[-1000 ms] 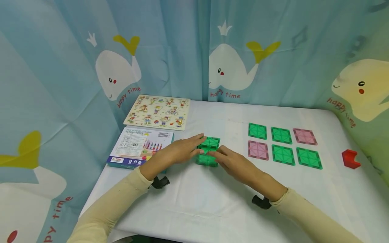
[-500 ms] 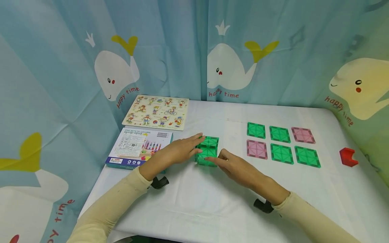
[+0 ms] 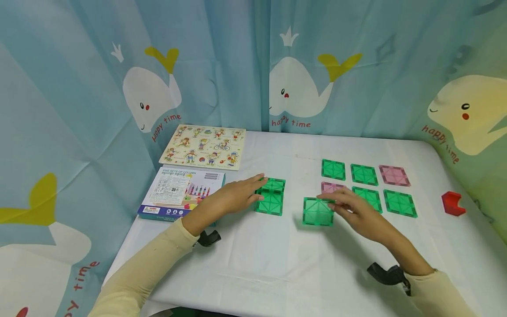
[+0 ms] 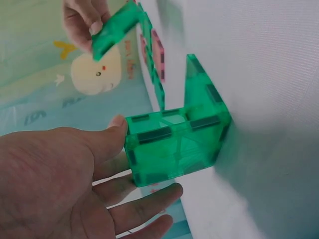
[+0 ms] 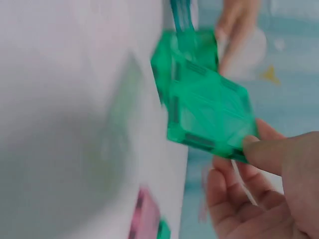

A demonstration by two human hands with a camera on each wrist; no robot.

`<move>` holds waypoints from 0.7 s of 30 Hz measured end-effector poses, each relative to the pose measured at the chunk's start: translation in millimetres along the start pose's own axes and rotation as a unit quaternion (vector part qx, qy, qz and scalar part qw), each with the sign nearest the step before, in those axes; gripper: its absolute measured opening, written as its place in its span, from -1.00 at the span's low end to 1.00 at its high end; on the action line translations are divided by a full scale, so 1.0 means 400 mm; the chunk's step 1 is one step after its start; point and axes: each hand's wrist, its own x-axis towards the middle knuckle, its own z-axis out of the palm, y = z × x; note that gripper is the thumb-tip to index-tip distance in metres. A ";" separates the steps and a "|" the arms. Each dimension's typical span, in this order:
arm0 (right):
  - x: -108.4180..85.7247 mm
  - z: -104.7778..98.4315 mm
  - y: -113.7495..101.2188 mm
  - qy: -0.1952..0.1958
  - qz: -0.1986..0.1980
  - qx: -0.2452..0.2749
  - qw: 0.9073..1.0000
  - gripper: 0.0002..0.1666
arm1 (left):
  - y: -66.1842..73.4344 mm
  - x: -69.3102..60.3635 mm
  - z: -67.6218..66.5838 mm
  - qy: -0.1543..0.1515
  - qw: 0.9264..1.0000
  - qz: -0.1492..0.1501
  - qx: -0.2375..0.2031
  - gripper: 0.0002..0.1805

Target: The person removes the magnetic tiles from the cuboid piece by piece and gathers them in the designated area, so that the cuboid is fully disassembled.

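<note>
My right hand (image 3: 358, 215) pinches a green square magnetic tile (image 3: 318, 212) by its upper right corner, above the table; thumb and fingers lie on opposite faces in the right wrist view. To its left, my left hand (image 3: 237, 193) holds the side of a green magnetic tile structure (image 4: 174, 144) between thumb and fingers. That structure has tiles joined upright like a small box, with one tile (image 3: 270, 204) reaching toward the front. The far side of the box is hidden.
Green tiles (image 3: 333, 170) and pink tiles (image 3: 394, 175) lie flat in two rows at the right. Beyond them is a red curved block (image 3: 453, 203). A boxed bead set (image 3: 178, 191) and a picture puzzle board (image 3: 203, 146) lie at the left. Curtains border the table (image 3: 253, 273).
My right hand has lifted one green tile off the front of the structure and carried it right, in front of the pink tile. My left hand has stayed at the structure.
</note>
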 end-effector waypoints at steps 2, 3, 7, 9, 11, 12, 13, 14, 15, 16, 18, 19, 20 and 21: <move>-0.033 -0.039 0.027 -0.004 0.017 0.008 1.000 -0.52 | -0.001 0.001 -0.001 -0.001 1.000 0.001 -0.001 -0.29; -0.052 -0.059 0.043 -0.007 0.032 0.009 0.999 -0.53 | -0.001 0.002 -0.001 -0.002 1.000 0.001 -0.001 -0.29; -0.138 -0.139 0.109 -0.023 0.118 -0.003 0.993 -0.58 | 0.000 0.002 -0.001 -0.003 1.000 0.001 -0.004 -0.29; -0.184 -0.180 0.144 -0.040 0.171 -0.016 0.984 -0.60 | 0.001 0.001 -0.002 -0.004 1.000 0.001 -0.005 -0.29; -0.227 -0.215 0.175 -0.054 0.214 -0.031 0.975 -0.62 | 0.002 0.002 -0.002 -0.005 1.000 -0.001 -0.007 -0.29; -0.246 -0.231 0.190 -0.064 0.228 -0.037 0.971 -0.62 | 0.002 0.002 -0.002 -0.006 1.000 -0.001 -0.008 -0.29; -0.263 -0.245 0.202 -0.073 0.247 -0.046 0.965 -0.62 | 0.003 0.002 -0.002 -0.006 1.000 -0.001 -0.009 -0.29; -0.277 -0.258 0.213 -0.082 0.262 -0.051 0.960 -0.62 | 0.003 0.002 -0.002 -0.007 1.000 -0.002 -0.009 -0.29; -0.289 -0.269 0.223 -0.092 0.274 -0.053 0.956 -0.62 | 0.002 0.003 -0.001 -0.007 1.000 -0.002 -0.009 -0.30; -0.298 -0.279 0.232 -0.096 0.283 -0.057 0.953 -0.61 | 0.002 0.003 -0.001 -0.007 1.000 -0.003 -0.009 -0.30; -0.309 -0.294 0.246 -0.114 0.301 -0.066 0.944 -0.59 | 0.002 0.002 -0.002 -0.007 1.000 -0.004 -0.009 -0.30; -0.311 -0.299 0.251 -0.121 0.313 -0.066 0.940 -0.58 | 0.002 0.002 -0.002 -0.007 1.000 -0.005 -0.010 -0.30; -0.311 -0.303 0.258 -0.126 0.318 -0.062 0.938 -0.56 | 0.002 0.002 -0.003 -0.007 1.000 -0.006 -0.010 -0.30; -0.311 -0.305 0.264 -0.129 0.324 -0.061 0.935 -0.56 | 0.001 0.001 -0.004 -0.007 1.000 -0.006 -0.011 -0.30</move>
